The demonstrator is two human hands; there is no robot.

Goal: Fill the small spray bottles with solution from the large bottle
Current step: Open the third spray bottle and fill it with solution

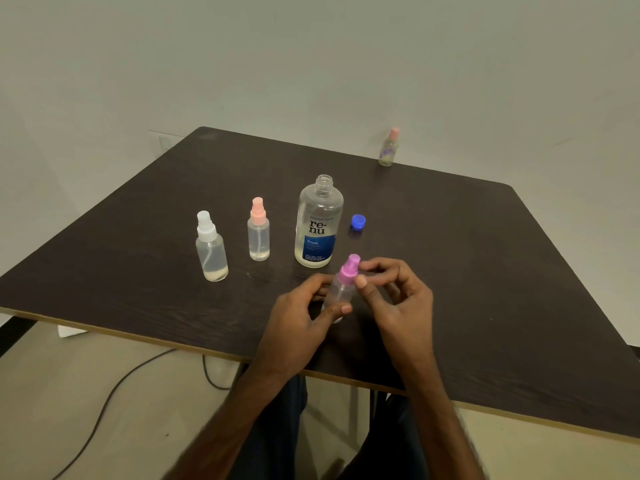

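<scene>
Head view: in the lower middle of the frame the left hand (304,306) grips the body of a small spray bottle (339,294), holding it steady, while the fingers (362,281) of the right hand (398,299) pinch its purple top (349,271), probably to unscrew it for filling. The large bottle (318,223) stands open just behind on the counter (485,254), its blue cap (358,222) beside it, ready for pouring.

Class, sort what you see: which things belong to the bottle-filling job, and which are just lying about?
Job: large renu bottle, blue cap, white-topped spray bottle, peach-topped spray bottle, held purple-topped spray bottle, far pink-topped spray bottle.
Lying about: black floor cable, white scrap.
</scene>
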